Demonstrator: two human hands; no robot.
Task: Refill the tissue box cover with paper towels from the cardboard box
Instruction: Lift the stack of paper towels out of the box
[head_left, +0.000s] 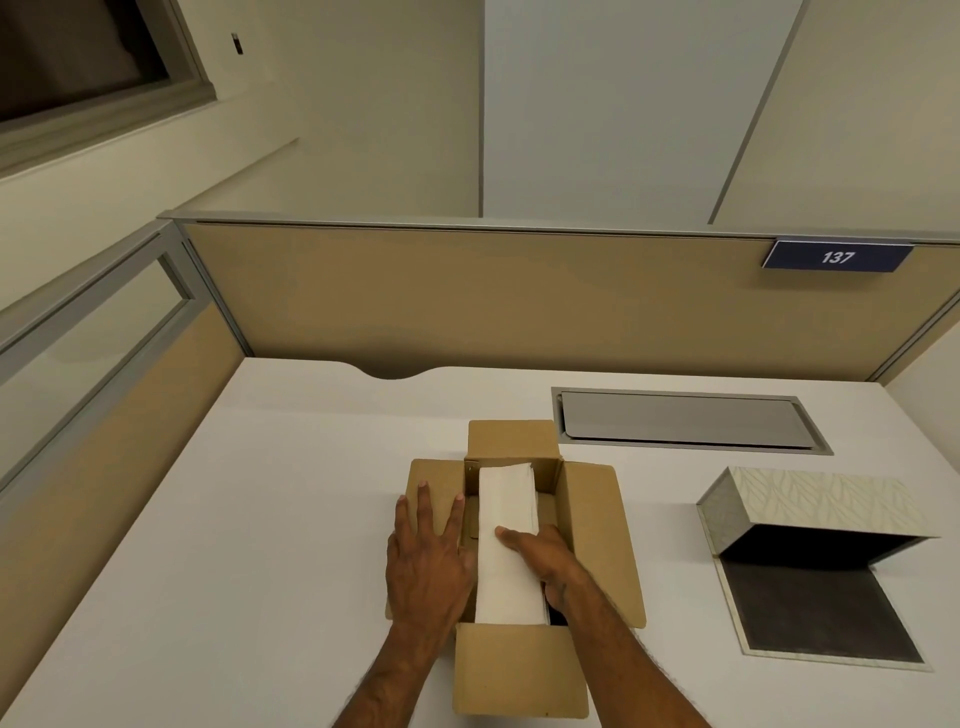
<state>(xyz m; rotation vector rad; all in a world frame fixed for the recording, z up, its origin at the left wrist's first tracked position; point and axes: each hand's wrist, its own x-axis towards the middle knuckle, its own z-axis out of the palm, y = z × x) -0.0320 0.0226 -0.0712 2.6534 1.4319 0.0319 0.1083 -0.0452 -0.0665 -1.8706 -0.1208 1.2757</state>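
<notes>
A cardboard box (597, 530) sits open on the white desk (260, 519), all of its flaps folded outward. A white stack of paper towels (506, 509) stands partly out of it, tilted toward me. My right hand (540, 561) grips the stack's right side, thumb on top and fingers hidden behind it. My left hand (428, 561) lies flat, fingers spread, on the box's left flap beside the stack. To the right, the leaf-patterned tissue box cover (815, 501) lies open, its dark base panel (810, 618) flat on the desk.
A grey metal cable hatch (685, 418) is set into the desk behind the box. Tan cubicle partitions (467, 301) close off the back and left. A blue sign reading 137 (836, 257) hangs at the partition's top right.
</notes>
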